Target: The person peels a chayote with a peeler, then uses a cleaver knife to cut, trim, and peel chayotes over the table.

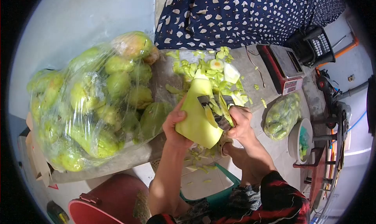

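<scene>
My left hand (175, 124) is wrapped round the side of a large pale green papaya (196, 120), whose skin looks peeled over most of what shows. In my right hand (241, 122) is a peeler (224, 123) with dark, tape-like wrapping, lying against the right side of the fruit. Strips of peel cling around the tool and partly hide its blade. Beyond the papaya, green peelings (192, 69) and pale cut pieces (231, 73) lie scattered on the concrete ledge.
A big clear plastic bag of green papayas (90, 102) fills the left. At right are a red scale (280, 67), a black basket (313, 46), a bagged green heap (282, 116) and a white bucket (293, 140). A red bin (109, 200) stands below left, under a patterned navy curtain's (235, 16) opposite side.
</scene>
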`<state>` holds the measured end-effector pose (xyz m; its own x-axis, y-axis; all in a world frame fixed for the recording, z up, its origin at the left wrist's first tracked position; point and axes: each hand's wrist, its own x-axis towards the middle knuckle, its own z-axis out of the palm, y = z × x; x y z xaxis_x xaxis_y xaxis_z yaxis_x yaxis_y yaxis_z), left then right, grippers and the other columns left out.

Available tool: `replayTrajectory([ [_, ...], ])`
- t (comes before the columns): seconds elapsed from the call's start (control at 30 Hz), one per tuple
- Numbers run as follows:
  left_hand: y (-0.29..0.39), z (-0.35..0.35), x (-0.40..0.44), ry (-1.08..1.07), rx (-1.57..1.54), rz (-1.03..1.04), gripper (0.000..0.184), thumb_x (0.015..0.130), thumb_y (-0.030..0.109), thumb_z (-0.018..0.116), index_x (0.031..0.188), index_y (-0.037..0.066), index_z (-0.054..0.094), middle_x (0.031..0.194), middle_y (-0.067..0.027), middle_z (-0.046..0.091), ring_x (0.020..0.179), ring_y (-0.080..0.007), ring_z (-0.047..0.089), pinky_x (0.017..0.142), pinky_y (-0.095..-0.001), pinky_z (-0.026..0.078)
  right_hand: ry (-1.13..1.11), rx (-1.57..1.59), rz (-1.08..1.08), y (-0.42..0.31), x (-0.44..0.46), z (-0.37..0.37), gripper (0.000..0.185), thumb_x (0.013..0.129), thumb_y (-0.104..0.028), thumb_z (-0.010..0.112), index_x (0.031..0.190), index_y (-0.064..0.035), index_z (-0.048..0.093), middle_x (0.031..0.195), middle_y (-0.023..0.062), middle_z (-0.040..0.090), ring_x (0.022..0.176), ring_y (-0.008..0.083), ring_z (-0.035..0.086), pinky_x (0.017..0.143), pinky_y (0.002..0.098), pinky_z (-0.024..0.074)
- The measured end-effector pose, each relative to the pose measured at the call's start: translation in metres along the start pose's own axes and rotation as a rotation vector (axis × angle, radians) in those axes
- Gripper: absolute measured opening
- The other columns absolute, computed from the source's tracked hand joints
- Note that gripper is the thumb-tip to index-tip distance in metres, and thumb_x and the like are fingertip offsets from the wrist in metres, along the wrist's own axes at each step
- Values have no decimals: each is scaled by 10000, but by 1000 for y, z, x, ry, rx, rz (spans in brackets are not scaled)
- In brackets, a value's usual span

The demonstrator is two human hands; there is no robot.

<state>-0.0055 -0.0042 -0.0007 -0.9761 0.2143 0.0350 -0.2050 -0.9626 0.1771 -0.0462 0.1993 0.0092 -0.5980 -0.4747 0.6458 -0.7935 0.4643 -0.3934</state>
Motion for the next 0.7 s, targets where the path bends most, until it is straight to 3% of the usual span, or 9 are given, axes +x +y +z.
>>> replayTrajectory([
  [0.2,-7,1,1,-58,-2,-11,704,762,275,542,1372,-35,374,1186,-173,584,1020,-255,624,874,-365,522,6,-58,73,9,-5,3,719,895,-700,360,618,-41,442,481,71,382,385,274,443,407,369,382],
  [0.43,-9,-3,2,29,6,-7,689,774,286,532,1368,-32,386,1174,-168,597,1019,-265,626,886,-379,516,55,-90,61,20,-10,12,705,903,-683,362,629,-41,463,474,97,416,400,299,474,421,389,400],
  [0.5,-10,-3,3,17,16,-27,689,776,293,530,1368,-30,388,1173,-168,598,1024,-274,625,899,-394,510,2,-264,407,32,-14,17,709,906,-678,361,629,-34,465,466,123,419,412,324,476,422,401,399],
  [0.53,-9,3,0,-37,3,-29,676,789,310,531,1362,-25,405,1178,-171,598,1031,-284,623,916,-416,499,-1,-201,501,35,-14,10,712,915,-655,375,619,-12,455,473,150,434,437,340,483,451,417,397],
  [0.6,-3,7,1,-101,-12,-5,663,802,327,533,1357,-19,422,1182,-174,597,1038,-294,621,933,-438,488,15,-118,501,39,-7,-2,709,922,-636,385,612,-2,450,482,152,444,448,332,484,469,420,394],
  [0.67,-3,7,-2,186,-130,33,585,842,335,528,1319,0,479,1199,-168,596,1072,-304,606,967,-462,461,14,-25,593,32,-2,-5,708,937,-606,386,604,15,450,493,149,442,471,312,477,509,422,385],
  [0.7,-3,2,-1,190,-129,28,585,842,335,528,1319,0,479,1199,-168,596,1072,-304,606,967,-462,461,15,-24,599,30,-2,-1,708,937,-606,386,604,15,450,493,149,442,471,312,477,509,422,385],
])
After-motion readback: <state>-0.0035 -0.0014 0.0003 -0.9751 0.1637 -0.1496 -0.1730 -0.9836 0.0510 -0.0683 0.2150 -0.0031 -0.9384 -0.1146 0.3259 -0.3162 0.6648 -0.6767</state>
